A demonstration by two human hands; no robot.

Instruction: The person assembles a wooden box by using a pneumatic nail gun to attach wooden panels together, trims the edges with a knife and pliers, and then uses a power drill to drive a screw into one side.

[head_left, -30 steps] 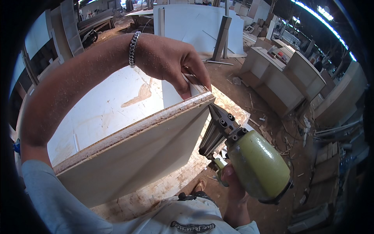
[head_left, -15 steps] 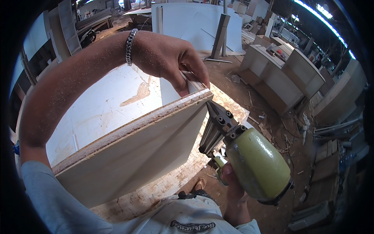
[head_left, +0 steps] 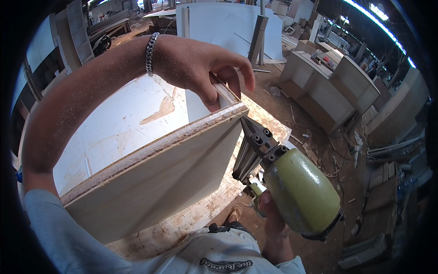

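Observation:
An open wooden box stands before me, its pale front panel (head_left: 155, 192) upright with a rough, dusty top edge. At the right corner my left hand (head_left: 196, 66) grips the side panel (head_left: 226, 95), thumb on the inner face and fingers over the far side. One of its fingers sticks out, off the wood. My right hand (head_left: 275, 223) is closed round the handle of a green nail gun (head_left: 303, 192), mostly hidden behind the gun's body. The dark nose of the gun meets the front panel just below that corner, as far as I can see.
The box rests on a dust-covered board (head_left: 205, 208). To the right, pale cabinet carcasses (head_left: 315, 86) stand on a brown floor (head_left: 315, 137) strewn with offcuts. A large white sheet (head_left: 219, 27) leans behind, with a wooden post (head_left: 258, 41) before it.
One or more fingers of my left hand have lifted off the corner and stretched out to the right. The nail gun and box have hardly moved.

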